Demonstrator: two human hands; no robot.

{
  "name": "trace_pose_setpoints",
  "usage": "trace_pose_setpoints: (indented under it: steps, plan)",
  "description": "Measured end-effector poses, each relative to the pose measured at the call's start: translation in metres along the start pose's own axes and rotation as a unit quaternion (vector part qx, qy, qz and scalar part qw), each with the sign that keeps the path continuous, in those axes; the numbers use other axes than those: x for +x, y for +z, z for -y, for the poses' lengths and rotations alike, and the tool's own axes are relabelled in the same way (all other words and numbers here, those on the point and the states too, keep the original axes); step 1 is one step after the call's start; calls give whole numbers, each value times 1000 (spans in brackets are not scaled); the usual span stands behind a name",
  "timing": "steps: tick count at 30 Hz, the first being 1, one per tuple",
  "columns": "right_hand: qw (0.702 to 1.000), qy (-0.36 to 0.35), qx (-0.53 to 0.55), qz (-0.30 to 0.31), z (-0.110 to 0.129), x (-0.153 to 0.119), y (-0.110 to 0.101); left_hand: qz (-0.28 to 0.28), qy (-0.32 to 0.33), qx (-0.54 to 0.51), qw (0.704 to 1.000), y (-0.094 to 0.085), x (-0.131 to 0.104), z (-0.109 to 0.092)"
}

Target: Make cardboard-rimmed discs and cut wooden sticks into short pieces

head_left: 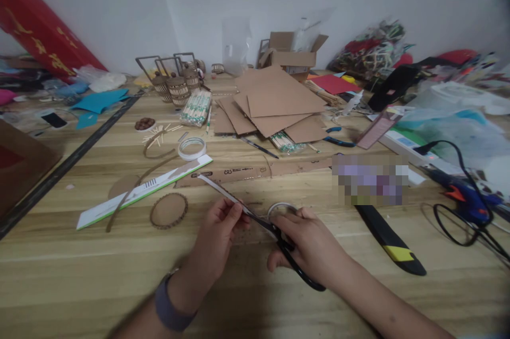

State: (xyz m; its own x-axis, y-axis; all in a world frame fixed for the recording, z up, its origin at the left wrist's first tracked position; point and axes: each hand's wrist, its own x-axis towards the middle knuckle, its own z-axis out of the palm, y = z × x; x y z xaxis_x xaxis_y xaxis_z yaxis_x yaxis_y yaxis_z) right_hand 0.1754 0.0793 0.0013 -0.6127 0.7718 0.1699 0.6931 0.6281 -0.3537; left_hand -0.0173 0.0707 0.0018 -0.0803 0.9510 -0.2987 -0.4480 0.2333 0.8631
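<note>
My left hand (213, 240) pinches a narrow whitish strip (215, 187), which slants up and to the left past my fingertips. In my right hand (313, 240) is a pair of scissors (299, 269) with black handles, its blades lying along the strip close to my left fingers. Whether the blades are cutting into the strip I cannot tell. Left of my hands, a round cardboard disc (169, 210) with a corded rim lies flat. A long piece of printed cardboard (243, 170) and a ring of white tape (192, 149) lie beyond them.
A tool with a black-and-yellow handle (392, 240) lies right of my hand, its other end pixelated. Further right are a blue glue gun (464, 201) and its looped cord. Cardboard sheets (279, 97) and small slatted buckets (178, 90) stand behind; a white-green strip (145, 190) lies left.
</note>
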Motion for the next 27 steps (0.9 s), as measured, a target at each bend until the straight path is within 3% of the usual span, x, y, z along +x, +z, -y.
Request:
trace_pose_setpoints:
  steps: [5,16,27]
  plan:
    - [1000,3,8,10,0,-1,0,-5,-12,-10,1000,0,-1,0]
    - [999,-28,-7,-30,0,-3,3,8,-17,-11,1000,1,0,-1]
    - [1000,6,16,5,-1,-2,2,3,-5,10,1000,-2,0,4]
